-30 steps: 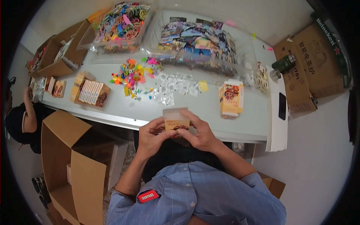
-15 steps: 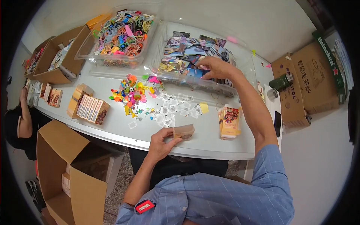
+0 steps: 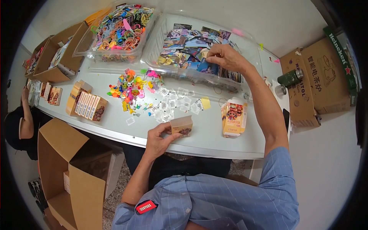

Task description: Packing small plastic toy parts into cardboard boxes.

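My left hand (image 3: 157, 141) grips a small open-topped cardboard box (image 3: 182, 129) over the front edge of the white table. My right hand (image 3: 226, 58) is above the clear plastic tray (image 3: 151, 61) of glossy picture cards (image 3: 191, 43), its thumb and fingertips pinched on a bluish card (image 3: 207, 67). Part of that card is hidden by the fingers. Below the tray lie small white printed slips (image 3: 166, 103) and a pile of bright plastic trinkets (image 3: 130, 88). A stack of flat yellow-orange boxes (image 3: 234, 119) lies to the right.
A clear bin (image 3: 86, 51) heaped with colourful bands and trinkets stands at the back left. Finished-looking small boxes (image 3: 90, 107) stand in a row on the left. A large open carton (image 3: 86, 195) sits below the table edge. A green bottle (image 3: 290, 78) lies at right; another person's arm (image 3: 27, 119) shows far left.
My right hand has drawn back slightly and lifted a bluish card's edge among the cards. My left hand has tilted the small box more upright. The whole view has shifted slightly.
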### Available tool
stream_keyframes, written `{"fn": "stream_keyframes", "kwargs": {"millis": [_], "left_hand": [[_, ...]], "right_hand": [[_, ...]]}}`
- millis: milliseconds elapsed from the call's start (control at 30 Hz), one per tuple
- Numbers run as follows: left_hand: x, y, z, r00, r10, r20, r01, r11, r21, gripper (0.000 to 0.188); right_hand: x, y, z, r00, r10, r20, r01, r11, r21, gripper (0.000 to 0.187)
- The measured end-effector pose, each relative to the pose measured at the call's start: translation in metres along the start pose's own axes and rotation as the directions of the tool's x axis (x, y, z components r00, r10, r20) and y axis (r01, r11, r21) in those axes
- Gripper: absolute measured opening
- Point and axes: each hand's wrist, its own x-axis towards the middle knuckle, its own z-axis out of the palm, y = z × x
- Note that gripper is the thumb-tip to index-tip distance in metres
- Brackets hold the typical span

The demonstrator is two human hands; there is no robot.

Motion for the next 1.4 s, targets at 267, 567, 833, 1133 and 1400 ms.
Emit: {"fn": "stream_keyframes", "kwargs": {"millis": [267, 567, 833, 1133, 1400], "left_hand": [[0.000, -0.008, 0.005, 0.999, -0.038, -0.006, 0.037, 0.996, -0.083, 0.044], [0.000, -0.011, 0.006, 1.000, -0.022, 0.020, 0.025, 0.987, -0.157, 0.043], [0.000, -0.010, 0.002, 0.999, 0.007, 0.032, -0.002, 0.989, -0.147, 0.041], [-0.001, -0.012, 0.004, 0.998, 0.037, 0.042, -0.030, 0.989, -0.147, 0.042], [-0.001, -0.010, 0.004, 0.999, 0.010, 0.048, -0.003, 0.988, -0.153, 0.042]], "right_hand": [[-0.033, -0.016, 0.000, 0.990, 0.123, -0.065, -0.115, 0.987, 0.110, 0.014], [-0.056, 0.010, 0.000, 0.922, -0.062, -0.382, 0.037, 0.997, -0.073, 0.023], [-0.102, -0.080, 0.025, 0.742, 0.202, -0.639, 0.261, 0.790, 0.554, 0.011], [-0.123, -0.107, 0.121, 0.894, 0.240, -0.378, 0.142, 0.649, 0.748, 0.012], [-0.122, -0.107, 0.116, 0.927, 0.188, -0.324, 0.083, 0.740, 0.667, 0.011]]}}
